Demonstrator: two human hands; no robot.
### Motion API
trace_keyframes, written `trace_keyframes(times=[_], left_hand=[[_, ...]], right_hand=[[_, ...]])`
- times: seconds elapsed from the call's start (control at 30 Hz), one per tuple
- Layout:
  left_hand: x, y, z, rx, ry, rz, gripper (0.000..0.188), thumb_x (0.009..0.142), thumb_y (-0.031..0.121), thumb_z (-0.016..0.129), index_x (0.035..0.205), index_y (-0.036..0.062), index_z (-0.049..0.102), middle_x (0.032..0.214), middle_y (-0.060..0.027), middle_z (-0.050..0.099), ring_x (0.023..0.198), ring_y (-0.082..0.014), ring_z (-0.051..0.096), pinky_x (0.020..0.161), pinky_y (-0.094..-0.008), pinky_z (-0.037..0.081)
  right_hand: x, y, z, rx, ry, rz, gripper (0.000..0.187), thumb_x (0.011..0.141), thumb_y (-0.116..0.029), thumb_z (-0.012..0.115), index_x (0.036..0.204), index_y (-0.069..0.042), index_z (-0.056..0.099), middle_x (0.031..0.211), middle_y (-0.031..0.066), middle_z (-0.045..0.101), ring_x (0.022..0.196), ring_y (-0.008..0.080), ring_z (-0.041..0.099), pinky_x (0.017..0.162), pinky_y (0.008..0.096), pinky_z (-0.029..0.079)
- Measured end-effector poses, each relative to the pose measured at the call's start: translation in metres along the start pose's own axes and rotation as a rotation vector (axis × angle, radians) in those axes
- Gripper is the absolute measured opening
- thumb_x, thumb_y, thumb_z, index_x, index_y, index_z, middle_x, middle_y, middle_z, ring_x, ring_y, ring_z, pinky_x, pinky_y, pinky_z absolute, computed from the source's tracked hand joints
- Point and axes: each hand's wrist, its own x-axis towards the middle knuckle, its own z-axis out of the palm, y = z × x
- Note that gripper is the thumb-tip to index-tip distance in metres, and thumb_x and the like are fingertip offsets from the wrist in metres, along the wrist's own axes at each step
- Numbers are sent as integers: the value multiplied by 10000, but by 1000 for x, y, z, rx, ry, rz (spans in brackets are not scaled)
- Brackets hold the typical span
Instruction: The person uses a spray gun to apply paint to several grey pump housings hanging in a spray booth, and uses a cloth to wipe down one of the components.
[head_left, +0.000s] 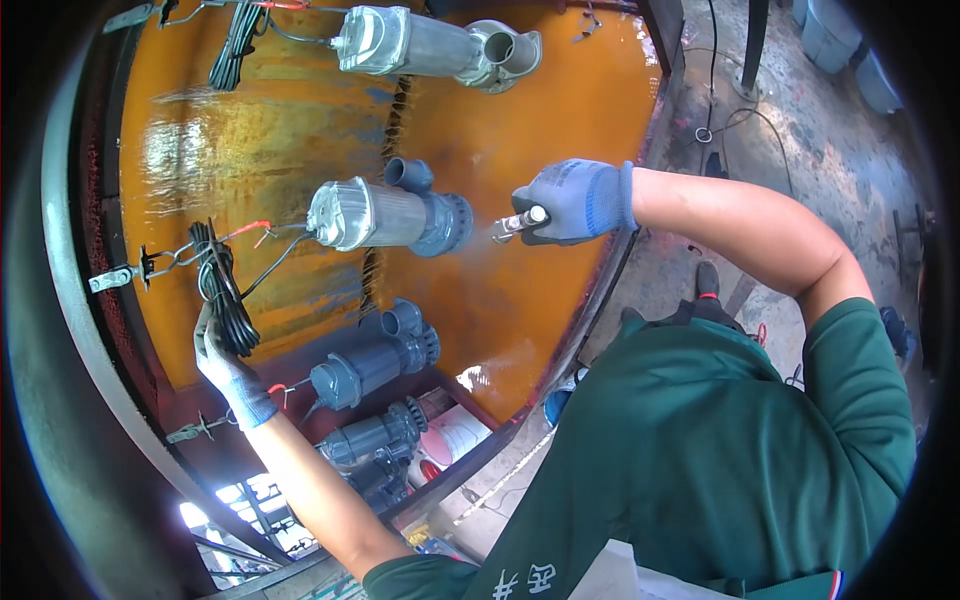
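Observation:
A submersible pump (385, 215) hangs on its side in the middle, its left end bare silver metal and its right end coated blue-grey. My right hand (572, 205), in a blue-grey glove, is closed around a spray gun (520, 223). The gun's nozzle faces the pump's right end, a short gap away, and a faint mist hangs between them. My left hand (228, 365), gloved too, grips the lower end of a coiled black cable (222, 290) left of the pump. The thumb and fingers are partly hidden by the coil. A red tie (250, 228) and a hook (118, 277) join the pump to the line.
Another silver pump (430, 48) with its own cable coil (238, 45) hangs farther off. Nearer hang several blue-grey pumps (360, 372). Behind them is a booth wall (520, 130) covered in orange-brown wet film. A white bucket (455, 435) stands below; a hose (775, 130) lies on the floor at right.

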Motion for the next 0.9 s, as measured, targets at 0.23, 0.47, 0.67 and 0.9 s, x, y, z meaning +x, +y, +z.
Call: trace_keyframes(times=[0.23, 0.47, 0.67, 0.9], left_hand=[[-1, -2, -4, -32, 37, -86, 445, 1009, 203, 501, 1307, -97, 639, 1225, -184, 695, 1075, -244, 677, 970, -362, 523], [14, -37, -30, -24, 37, -104, 435, 997, 113, 410, 1316, -77, 638, 1131, -209, 712, 914, -270, 720, 785, -344, 586], [32, -52, -30, -3, 64, -182, 414, 948, 18, 401, 1269, -61, 650, 970, -226, 729, 767, -273, 721, 652, -344, 581], [54, -63, -18, 22, 96, -185, 307, 1028, 107, 502, 1258, -42, 641, 897, -183, 737, 690, -183, 680, 571, -278, 516]], right_hand=[[25, 11, -13, 29, 205, 39, 304, 956, -390, 636, 1013, -91, 628, 892, 198, 694, 898, 404, 676, 812, 517, 515], [14, 56, 5, -122, 152, 112, 301, 958, -378, 641, 1030, -85, 646, 877, 172, 715, 878, 372, 691, 816, 495, 518], [1, 35, -18, 236, 77, 216, 306, 961, -396, 651, 1043, -102, 657, 757, 90, 724, 808, 278, 722, 766, 430, 536], [1, 35, -59, 278, -28, 171, 237, 919, -306, 665, 954, -72, 667, 743, 70, 736, 743, 246, 727, 713, 383, 545]])
